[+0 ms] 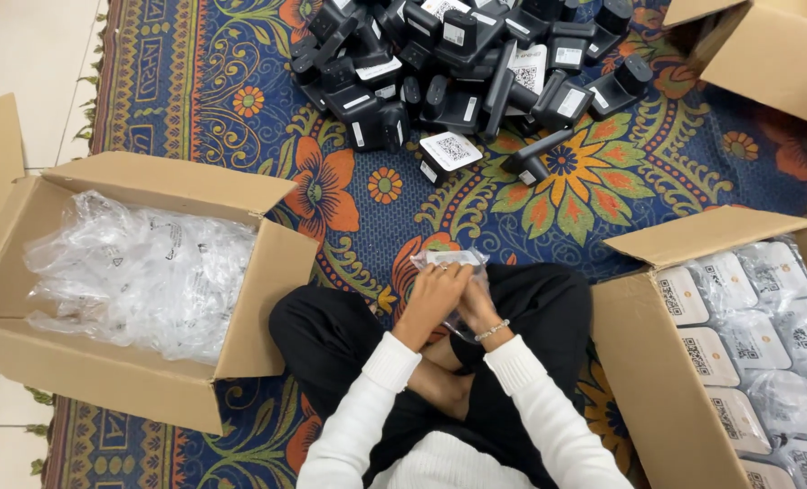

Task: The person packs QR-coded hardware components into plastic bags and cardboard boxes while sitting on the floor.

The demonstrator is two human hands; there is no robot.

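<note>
Between both hands (453, 294), crosswise bag (448, 259)

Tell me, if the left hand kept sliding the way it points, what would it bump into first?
Probably the clear plastic bag both hands hold; the left hand already touches it. Beyond lies the flowered rug, then the loose black device.

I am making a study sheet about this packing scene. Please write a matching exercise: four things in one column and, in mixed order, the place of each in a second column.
Things:
1. box of empty clear bags
2. box of bagged devices
3. pile of black devices
4. small clear bag

Places:
A. at the person's right
B. in both hands, over the lap
C. at the person's left
D. on the patterned rug, ahead of the person

Pairs: 1-C, 2-A, 3-D, 4-B
</note>
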